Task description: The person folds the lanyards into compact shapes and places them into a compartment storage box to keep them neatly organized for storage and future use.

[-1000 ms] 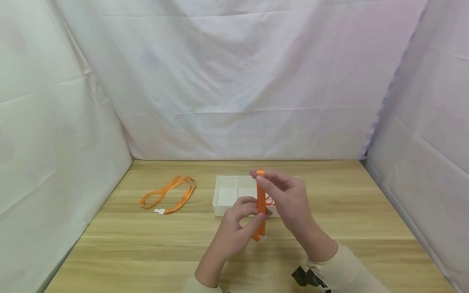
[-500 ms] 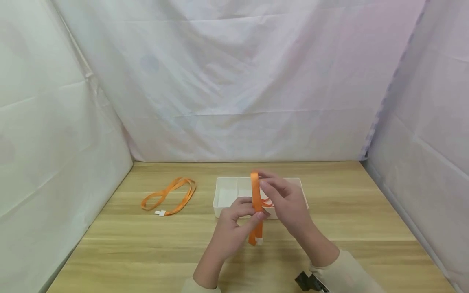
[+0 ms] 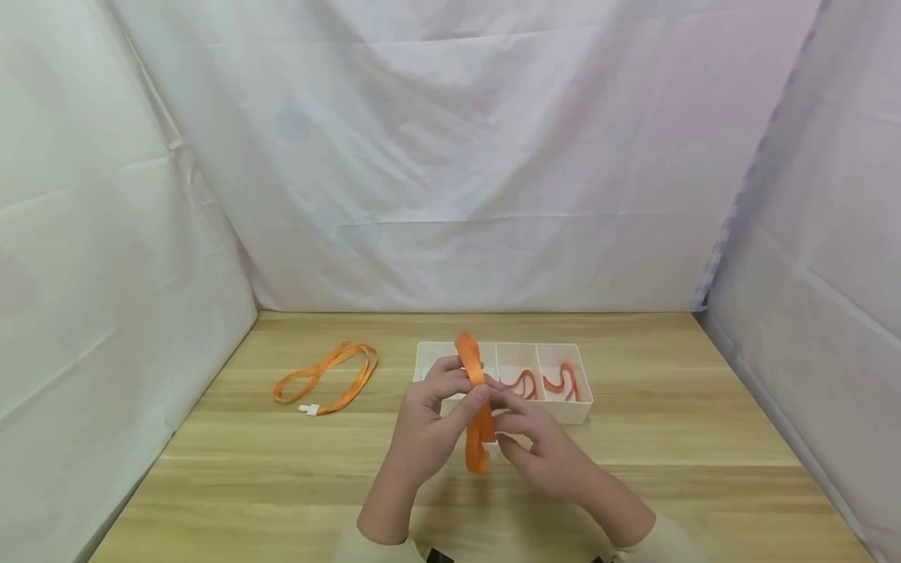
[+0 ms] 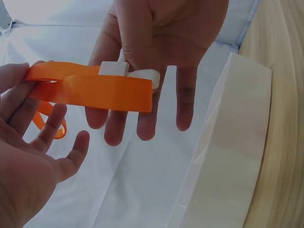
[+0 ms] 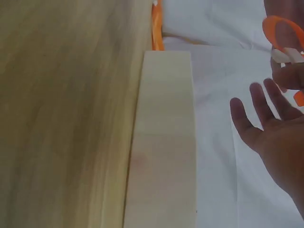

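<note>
My left hand [image 3: 432,422] pinches a folded orange lanyard [image 3: 477,422] between thumb and fingers, held up in front of the white box. In the left wrist view, flat layers of the orange strap [image 4: 114,92] stretch sideways from my left hand [image 4: 28,152], with a white plastic clip [image 4: 114,69] at the far end. My right hand [image 3: 545,453] is at the lower end of the lanyard. Its fingers [image 4: 185,102] extend straight behind the strap, and its thumb is right by the clip. The right wrist view shows my right hand [image 5: 275,137] with fingers spread.
The white divided box [image 3: 577,410] stands on the wooden table [image 3: 669,469] behind my hands. Two orange lanyards, one coiled [image 3: 524,385] and one looped [image 3: 565,381], lie in its right compartments. Another orange lanyard [image 3: 338,356] with a white clip lies to the left. White cloth [image 3: 450,156] surrounds the table.
My right hand has left the top of the lanyard and come down to its lower end. My left hand has moved slightly left with the lanyard, whose top now tips left.
</note>
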A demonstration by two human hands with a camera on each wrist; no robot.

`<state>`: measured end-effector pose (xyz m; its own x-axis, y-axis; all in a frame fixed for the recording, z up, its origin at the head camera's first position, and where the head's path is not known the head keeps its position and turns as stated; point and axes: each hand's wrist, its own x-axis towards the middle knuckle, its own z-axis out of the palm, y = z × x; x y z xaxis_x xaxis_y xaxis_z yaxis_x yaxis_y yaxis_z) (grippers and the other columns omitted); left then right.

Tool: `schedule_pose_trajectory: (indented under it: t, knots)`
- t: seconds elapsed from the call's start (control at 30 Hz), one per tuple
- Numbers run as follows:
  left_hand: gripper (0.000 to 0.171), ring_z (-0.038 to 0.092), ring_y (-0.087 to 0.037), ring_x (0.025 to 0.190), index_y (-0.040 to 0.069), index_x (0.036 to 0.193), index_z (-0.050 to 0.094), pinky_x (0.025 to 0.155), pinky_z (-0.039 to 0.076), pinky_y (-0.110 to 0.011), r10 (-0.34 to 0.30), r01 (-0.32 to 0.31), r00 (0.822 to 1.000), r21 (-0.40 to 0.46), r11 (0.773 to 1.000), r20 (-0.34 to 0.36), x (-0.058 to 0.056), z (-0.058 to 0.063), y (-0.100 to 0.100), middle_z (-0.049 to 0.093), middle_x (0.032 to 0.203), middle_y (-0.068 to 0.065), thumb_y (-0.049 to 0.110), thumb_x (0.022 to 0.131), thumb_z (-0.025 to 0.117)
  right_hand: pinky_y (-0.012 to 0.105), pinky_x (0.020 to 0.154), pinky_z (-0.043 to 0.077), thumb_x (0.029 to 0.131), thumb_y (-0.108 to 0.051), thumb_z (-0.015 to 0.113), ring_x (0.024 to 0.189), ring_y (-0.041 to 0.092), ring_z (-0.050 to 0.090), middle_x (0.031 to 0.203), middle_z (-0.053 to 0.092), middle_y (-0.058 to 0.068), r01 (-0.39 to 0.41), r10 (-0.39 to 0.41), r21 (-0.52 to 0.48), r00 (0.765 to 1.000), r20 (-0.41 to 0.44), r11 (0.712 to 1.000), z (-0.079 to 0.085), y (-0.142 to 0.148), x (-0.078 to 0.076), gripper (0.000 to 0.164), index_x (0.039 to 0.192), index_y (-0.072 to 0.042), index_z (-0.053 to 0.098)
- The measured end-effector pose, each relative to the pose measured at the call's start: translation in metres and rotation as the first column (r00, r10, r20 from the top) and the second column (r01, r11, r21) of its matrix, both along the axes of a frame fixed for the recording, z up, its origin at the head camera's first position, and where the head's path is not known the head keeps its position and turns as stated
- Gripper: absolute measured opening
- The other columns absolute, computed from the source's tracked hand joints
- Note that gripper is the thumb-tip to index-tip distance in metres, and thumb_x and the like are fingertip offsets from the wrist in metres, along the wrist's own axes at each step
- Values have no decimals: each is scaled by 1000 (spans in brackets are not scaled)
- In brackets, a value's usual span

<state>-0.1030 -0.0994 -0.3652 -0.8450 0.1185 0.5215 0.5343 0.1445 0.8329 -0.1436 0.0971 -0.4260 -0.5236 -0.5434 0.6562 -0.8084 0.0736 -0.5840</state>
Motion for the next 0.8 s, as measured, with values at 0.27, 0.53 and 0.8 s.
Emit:
schedule_pose_trajectory:
  t: [0.27,0.53,0.8]
  knots:
    - [16,59,-23,131,7,101,83,111,50,-39,12,-11,1000,16,1000,-29,0,0,-1,81,105,-8,8,104,67,24,120,45,82,22,65,149,17,54,138,68,9,-9,3,-58,995,-96,998,-4,-1,2,51,120,-12,70]
    - [16,61,-27,126,6,101,83,107,53,-37,1,0,999,14,1000,-50,0,4,1,81,104,-10,8,104,67,38,109,57,83,14,69,136,24,61,147,62,6,19,1,164,993,-121,986,-9,2,1,42,112,-17,76]
    - [15,63,-21,123,6,102,82,107,54,-35,16,-13,998,38,999,-58,2,10,-2,80,105,-12,6,103,67,34,99,61,91,2,77,115,21,71,132,72,3,76,-70,83,995,-77,994,-16,9,0,26,112,-14,79]
